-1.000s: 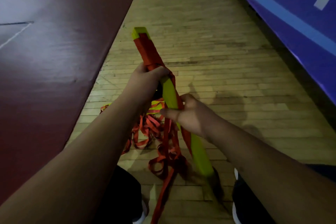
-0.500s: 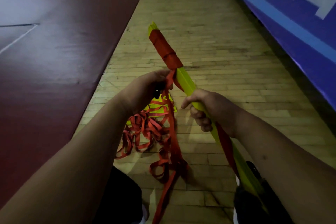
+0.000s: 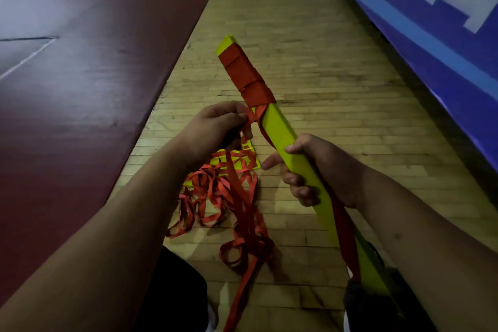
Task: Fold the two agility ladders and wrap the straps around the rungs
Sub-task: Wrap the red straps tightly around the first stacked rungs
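While my right hand (image 3: 327,170) grips the flat yellow rungs (image 3: 280,133), my left hand (image 3: 215,127) pinches the red strap (image 3: 244,73); its tangle litters plank floor (image 3: 323,62) at six o'clock.

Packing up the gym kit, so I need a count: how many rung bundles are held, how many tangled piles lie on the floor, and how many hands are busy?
Held bundle: 1
Floor pile: 1
Hands: 2, left hand pinching the strap, right hand gripping the bundle
Total: 4
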A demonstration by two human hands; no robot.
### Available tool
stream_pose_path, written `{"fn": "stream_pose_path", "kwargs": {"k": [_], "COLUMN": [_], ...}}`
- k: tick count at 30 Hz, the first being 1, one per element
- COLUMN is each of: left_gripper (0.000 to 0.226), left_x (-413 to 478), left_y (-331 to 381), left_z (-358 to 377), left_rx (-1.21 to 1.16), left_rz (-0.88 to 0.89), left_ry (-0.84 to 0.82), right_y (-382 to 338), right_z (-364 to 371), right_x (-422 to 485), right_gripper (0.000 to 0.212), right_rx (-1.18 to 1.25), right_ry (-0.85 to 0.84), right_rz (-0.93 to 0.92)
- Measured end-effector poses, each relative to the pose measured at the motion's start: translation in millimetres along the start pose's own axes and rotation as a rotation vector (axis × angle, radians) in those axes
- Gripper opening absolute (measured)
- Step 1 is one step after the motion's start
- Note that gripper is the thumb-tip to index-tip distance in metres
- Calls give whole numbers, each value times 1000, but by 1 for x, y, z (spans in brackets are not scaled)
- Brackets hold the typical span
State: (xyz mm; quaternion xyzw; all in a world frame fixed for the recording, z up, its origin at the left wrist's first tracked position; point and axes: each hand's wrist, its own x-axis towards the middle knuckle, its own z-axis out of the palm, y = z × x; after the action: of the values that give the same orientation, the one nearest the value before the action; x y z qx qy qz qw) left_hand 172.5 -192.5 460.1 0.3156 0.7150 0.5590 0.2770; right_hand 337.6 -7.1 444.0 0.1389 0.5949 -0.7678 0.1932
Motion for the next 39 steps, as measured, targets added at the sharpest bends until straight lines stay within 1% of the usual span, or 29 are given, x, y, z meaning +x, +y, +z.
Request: {"fn": "stream_pose_path", "kwargs": {"k": [2,6,9,10,14,19,21,24,26,29,31,33,37,39], "left_gripper": [27,21,39,42,46,45,36,38,42,34,37,43,38,39], "left_x": [0,-2,-1,0,4,8,7,3,1,0,-1,-2,0,1], "left_y": [2,9,11,10,4,-1,0,4,6,8,8,9,4,2], "left_z": [1,5,11,12,15,20,18,11,5,-5,-11,-11,3,10], "left_rx": [-9,-5,-29,-59,-180,-239,-194,-136,-66,21,53,83,294,316], "left_rz": [26,42,5,-8,-37,-27,-14,-14,-14,-2,10,4,1,22], "left_ry": [-16,23,70,77,112,156,167,150,152,122,90,125,269,293], "right_y": [0,-1,0,0,0,2,1,1,2,2,2,3,8,10], "right_z": [-1,2,4,4,4,4,4,3,3,2,1,2,6,7], "right_x": [0,0,2,2,4,7,8,7,7,8,9,11,18,21], "right_gripper": [55,57,58,58,59,60,59,56,50,38,31,27,26,24], "right_rx": [-1,-2,1,-2,3,15,25,27,30,43,30,9,26,32], "right_ry": [-13,-21,-31,-34,-33,-49,-51,-47,-55,-57,-45,-14,75,107], "right_rz": [0,25,34,30,24,24,19,7,-11,-31,-52,-66,-54,-58]}}
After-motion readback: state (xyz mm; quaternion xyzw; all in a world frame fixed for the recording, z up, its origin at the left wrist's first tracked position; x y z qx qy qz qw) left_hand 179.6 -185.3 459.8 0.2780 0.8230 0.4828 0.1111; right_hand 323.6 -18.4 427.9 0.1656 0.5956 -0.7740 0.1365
